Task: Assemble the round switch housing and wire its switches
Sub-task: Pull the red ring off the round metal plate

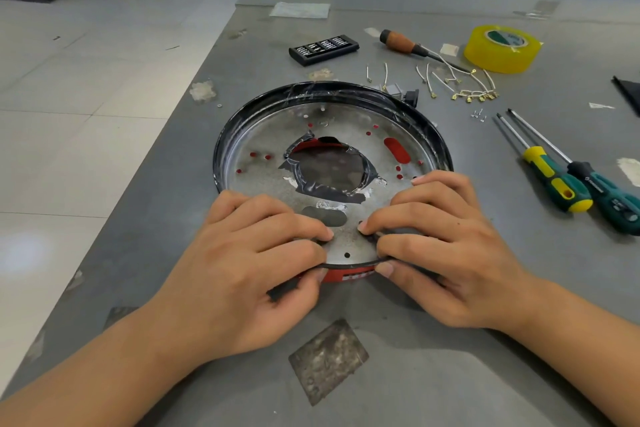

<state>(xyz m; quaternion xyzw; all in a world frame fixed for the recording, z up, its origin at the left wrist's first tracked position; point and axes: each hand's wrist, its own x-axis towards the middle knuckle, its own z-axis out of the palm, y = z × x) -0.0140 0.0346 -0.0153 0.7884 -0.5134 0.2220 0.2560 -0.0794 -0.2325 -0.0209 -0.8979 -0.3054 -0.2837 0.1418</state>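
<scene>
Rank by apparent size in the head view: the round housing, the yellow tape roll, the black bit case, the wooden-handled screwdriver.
1. round housing
2. wooden-handled screwdriver, longest of the rest
3. yellow tape roll and black bit case: too alike to rank.

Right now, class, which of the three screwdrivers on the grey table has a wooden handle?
The brown wooden-handled screwdriver beside the yellow tape roll; the other two screwdrivers have green plastic handles.
</scene>
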